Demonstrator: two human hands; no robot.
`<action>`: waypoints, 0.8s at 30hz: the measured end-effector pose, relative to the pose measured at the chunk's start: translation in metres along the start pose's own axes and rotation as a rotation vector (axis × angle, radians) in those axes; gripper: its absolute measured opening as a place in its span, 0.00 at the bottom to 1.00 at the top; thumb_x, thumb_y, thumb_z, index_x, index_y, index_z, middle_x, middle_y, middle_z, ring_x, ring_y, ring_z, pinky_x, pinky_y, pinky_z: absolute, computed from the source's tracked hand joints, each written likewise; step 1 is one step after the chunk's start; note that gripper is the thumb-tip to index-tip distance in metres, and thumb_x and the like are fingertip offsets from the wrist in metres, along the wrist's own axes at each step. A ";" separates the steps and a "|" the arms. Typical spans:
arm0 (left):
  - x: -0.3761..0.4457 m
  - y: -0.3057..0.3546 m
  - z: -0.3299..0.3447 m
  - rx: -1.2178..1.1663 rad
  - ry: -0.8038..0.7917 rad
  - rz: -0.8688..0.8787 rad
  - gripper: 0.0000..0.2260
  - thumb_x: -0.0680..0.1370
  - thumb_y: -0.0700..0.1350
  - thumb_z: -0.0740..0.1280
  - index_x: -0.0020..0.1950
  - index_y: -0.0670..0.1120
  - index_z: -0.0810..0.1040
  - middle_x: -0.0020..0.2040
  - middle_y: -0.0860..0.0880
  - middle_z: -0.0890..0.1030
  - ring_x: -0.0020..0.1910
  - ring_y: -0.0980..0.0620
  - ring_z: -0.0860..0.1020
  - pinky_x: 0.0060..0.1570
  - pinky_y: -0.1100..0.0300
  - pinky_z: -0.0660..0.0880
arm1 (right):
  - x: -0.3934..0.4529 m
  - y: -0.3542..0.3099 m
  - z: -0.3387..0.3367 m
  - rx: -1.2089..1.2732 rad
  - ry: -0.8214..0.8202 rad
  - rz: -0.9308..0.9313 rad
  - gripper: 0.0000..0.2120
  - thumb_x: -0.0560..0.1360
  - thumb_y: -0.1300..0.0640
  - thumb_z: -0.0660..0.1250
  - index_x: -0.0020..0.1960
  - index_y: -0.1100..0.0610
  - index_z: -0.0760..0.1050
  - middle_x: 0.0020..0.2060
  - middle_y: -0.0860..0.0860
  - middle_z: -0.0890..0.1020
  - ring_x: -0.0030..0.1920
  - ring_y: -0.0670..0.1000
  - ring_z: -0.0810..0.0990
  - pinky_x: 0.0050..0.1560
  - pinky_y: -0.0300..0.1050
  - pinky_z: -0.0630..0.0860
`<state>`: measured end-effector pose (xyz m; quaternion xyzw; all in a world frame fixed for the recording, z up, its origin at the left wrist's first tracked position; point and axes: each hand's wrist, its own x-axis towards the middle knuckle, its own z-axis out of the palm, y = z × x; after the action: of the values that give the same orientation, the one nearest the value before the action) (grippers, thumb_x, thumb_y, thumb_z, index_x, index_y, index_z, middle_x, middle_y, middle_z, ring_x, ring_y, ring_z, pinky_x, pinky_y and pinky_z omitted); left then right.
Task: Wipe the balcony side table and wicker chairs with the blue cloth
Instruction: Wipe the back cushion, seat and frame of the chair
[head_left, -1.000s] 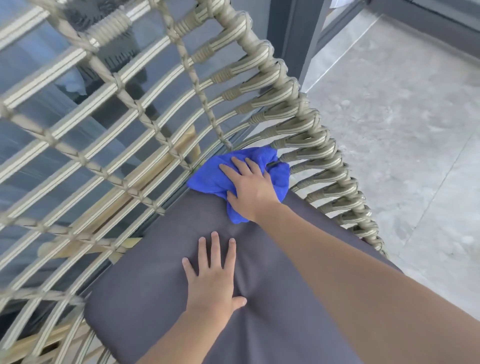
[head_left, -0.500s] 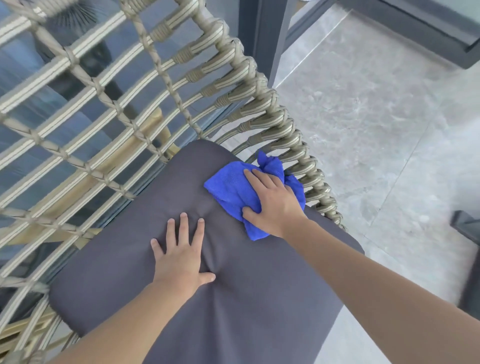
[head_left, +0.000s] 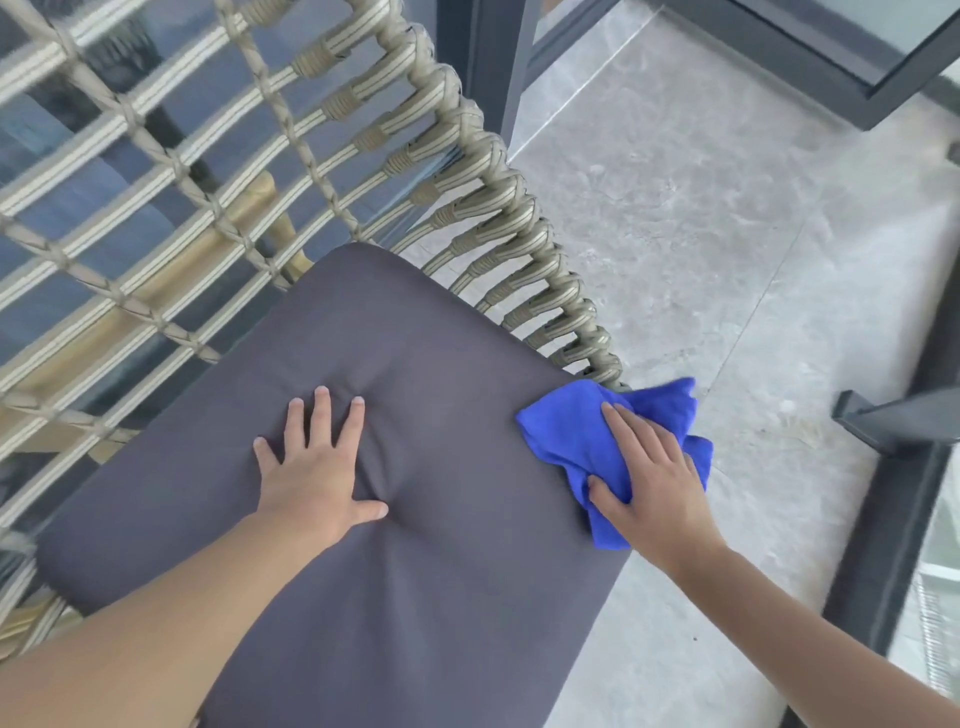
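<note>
Right hand (head_left: 654, 483) pinches the blue cloth (head_left: 571, 431) at the cushion's (head_left: 415, 597) right edge; left hand (head_left: 317, 467), fingers spread, braces mid-cushion.

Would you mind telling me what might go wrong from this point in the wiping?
1. The blue cloth hangs partly past the grey cushion's right edge under the right hand; another outward stroke may drag it off onto the floor.
2. The left hand presses flat at the cushion's dimple; leaning harder could shift the cushion on the wicker chair.
</note>
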<state>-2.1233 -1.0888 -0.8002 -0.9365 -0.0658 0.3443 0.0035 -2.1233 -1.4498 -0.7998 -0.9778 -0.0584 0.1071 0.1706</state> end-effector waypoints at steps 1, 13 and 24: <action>0.000 -0.001 0.000 0.004 0.005 -0.001 0.58 0.72 0.71 0.70 0.81 0.56 0.28 0.82 0.45 0.29 0.82 0.39 0.34 0.78 0.33 0.52 | -0.010 0.009 -0.003 0.030 0.010 0.021 0.35 0.74 0.42 0.62 0.81 0.49 0.64 0.75 0.44 0.71 0.71 0.53 0.69 0.67 0.54 0.73; -0.002 0.007 0.010 -0.004 0.007 0.040 0.57 0.73 0.71 0.69 0.81 0.54 0.28 0.81 0.44 0.28 0.81 0.38 0.33 0.77 0.32 0.51 | 0.017 -0.042 -0.035 0.215 0.170 -0.115 0.27 0.78 0.49 0.60 0.77 0.53 0.71 0.70 0.44 0.76 0.70 0.49 0.72 0.67 0.34 0.64; 0.001 0.010 0.002 -0.068 -0.023 0.039 0.56 0.75 0.65 0.72 0.82 0.53 0.30 0.81 0.43 0.28 0.81 0.37 0.31 0.76 0.27 0.44 | 0.185 -0.257 0.011 0.241 0.040 -0.523 0.28 0.79 0.51 0.65 0.78 0.54 0.68 0.71 0.50 0.75 0.71 0.56 0.70 0.63 0.54 0.74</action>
<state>-2.1230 -1.0983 -0.8027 -0.9331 -0.0593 0.3528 -0.0360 -1.9659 -1.1777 -0.7558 -0.9042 -0.2919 0.0464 0.3083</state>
